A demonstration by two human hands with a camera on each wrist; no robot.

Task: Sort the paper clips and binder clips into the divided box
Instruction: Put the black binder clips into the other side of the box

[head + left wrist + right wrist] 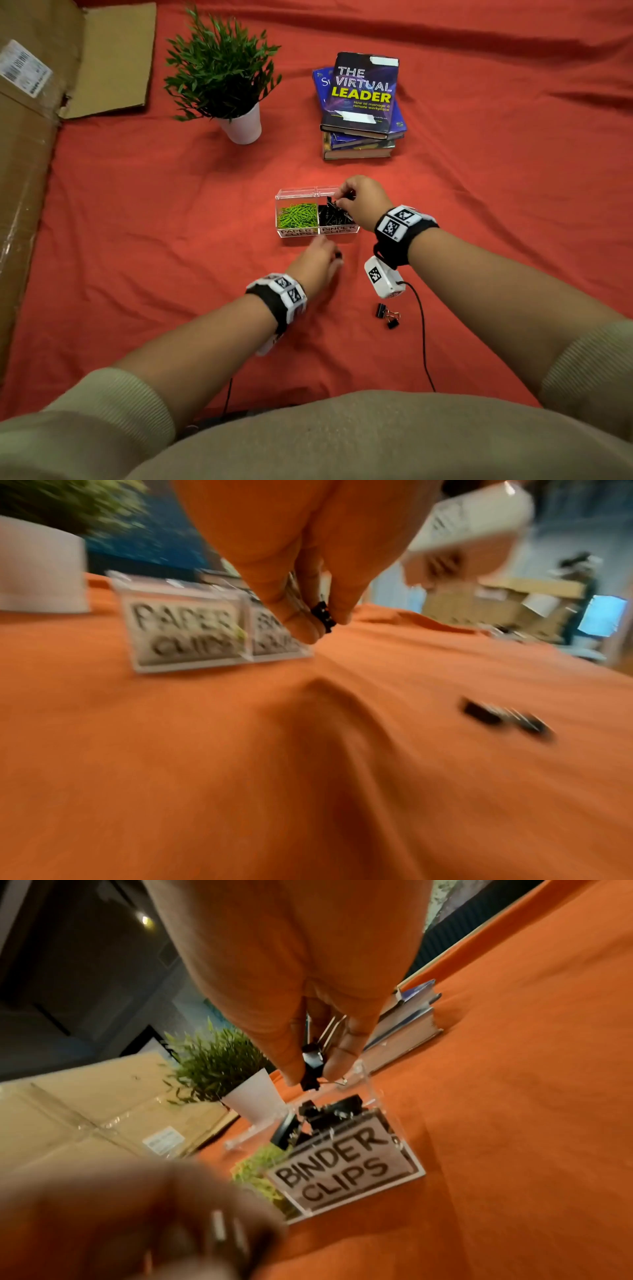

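**Both hands pinching binder clips at the divided box**

The divided box [317, 236] is clear plastic, lid-less, set near the centre of the red cloth [137, 240]. Its 9 o'clock compartment, labelled PAPER CLIPS, holds a heap of green paper clips [297, 215]; its 3 o'clock compartment, labelled BINDER CLIPS, holds a pile of black binder clips [330, 216].

The right hand [363, 202] hangs over the binder compartment. The right wrist view shows its fingertips pinching a black binder clip [311, 1060] by the body, silver handles up between the fingers, above the open compartment; the head view hides this grip behind the knuckles.

The left hand [318, 263] is at 6 o'clock of the box, just in front of the labels and blurred in the head view. The left wrist view shows its thumb and fingers pinching a small black clip [323, 616], a detail the head view barely gives.

2 loose binder clips [387, 315] lie on the cloth at 5 o'clock of the box, near each other; whether they touch cannot be told.

At 11 o'clock stands a potted plant [222, 72]; at 1 o'clock, a stack of books [361, 102]. A cardboard box [30, 137] lies along the 9 o'clock edge
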